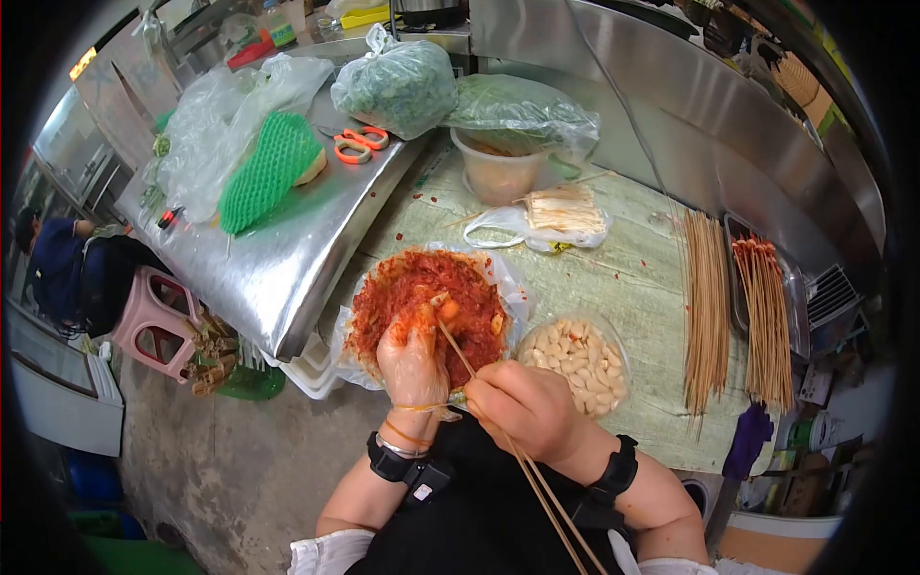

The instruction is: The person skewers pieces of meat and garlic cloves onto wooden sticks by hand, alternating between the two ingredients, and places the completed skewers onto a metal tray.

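My left hand (414, 369), in a clear plastic glove with rubber bands at the wrist, is over a bowl of red chili mixture (383, 297). Its fingers close around a small sauce-coated food piece (441, 301) at the tip of a skewer. My right hand (527, 407) is bare and closed around thin bamboo skewers (544, 498), whose long ends slant down toward my lap. One skewer points up-left to the left fingers. Just right of the bowl is a clear container of pale, curved food pieces (575, 359).
Bare skewers (705, 311) lie right, beside a metal tray (800, 287) with red-tipped skewers (762, 316). Behind are a packet of pale sticks (563, 209), a plastic tub (498, 172) and bagged greens (398, 86). Orange-handled scissors (359, 144) rest on the steel counter (287, 278). A person (67, 259) sits left.
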`<state>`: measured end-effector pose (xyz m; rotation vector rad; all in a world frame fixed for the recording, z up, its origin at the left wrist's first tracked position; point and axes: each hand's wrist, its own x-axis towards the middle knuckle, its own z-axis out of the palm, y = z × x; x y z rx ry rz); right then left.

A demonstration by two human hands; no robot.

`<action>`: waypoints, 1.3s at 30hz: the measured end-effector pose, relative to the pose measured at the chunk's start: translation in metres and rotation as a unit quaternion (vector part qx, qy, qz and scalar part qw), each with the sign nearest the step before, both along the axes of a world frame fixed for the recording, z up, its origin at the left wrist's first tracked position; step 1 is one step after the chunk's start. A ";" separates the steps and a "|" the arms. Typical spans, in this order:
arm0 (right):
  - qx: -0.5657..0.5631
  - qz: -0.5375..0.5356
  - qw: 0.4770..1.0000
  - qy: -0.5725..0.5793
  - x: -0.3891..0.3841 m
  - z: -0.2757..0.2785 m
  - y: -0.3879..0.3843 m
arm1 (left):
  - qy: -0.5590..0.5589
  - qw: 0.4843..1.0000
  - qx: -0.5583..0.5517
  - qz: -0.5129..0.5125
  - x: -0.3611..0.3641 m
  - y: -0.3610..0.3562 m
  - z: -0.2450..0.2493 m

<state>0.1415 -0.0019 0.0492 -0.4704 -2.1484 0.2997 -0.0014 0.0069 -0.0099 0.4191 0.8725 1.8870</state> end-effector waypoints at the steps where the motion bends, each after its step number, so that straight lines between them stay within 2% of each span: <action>1: 0.000 -0.001 1.000 0.000 0.001 -0.001 -0.001 | 0.000 1.000 0.000 -0.001 0.000 -0.001 0.000; 4: -0.014 0.000 1.000 -0.009 0.004 -0.005 0.000 | -0.017 1.000 0.005 -0.016 -0.001 0.000 0.000; 6: -0.065 -0.008 0.996 0.056 0.010 -0.007 0.001 | -0.035 0.999 0.012 -0.005 -0.002 0.000 -0.001; 9: -0.098 -0.003 0.993 0.063 0.018 -0.004 -0.001 | -0.042 0.999 0.023 -0.009 -0.002 0.000 -0.005; 25: -0.056 0.003 0.997 0.056 0.019 -0.011 0.004 | -0.053 0.998 0.020 -0.008 -0.001 -0.001 -0.002; 39: -0.011 0.011 1.000 0.021 0.010 -0.012 0.002 | 0.028 0.999 0.008 0.023 0.002 0.001 0.000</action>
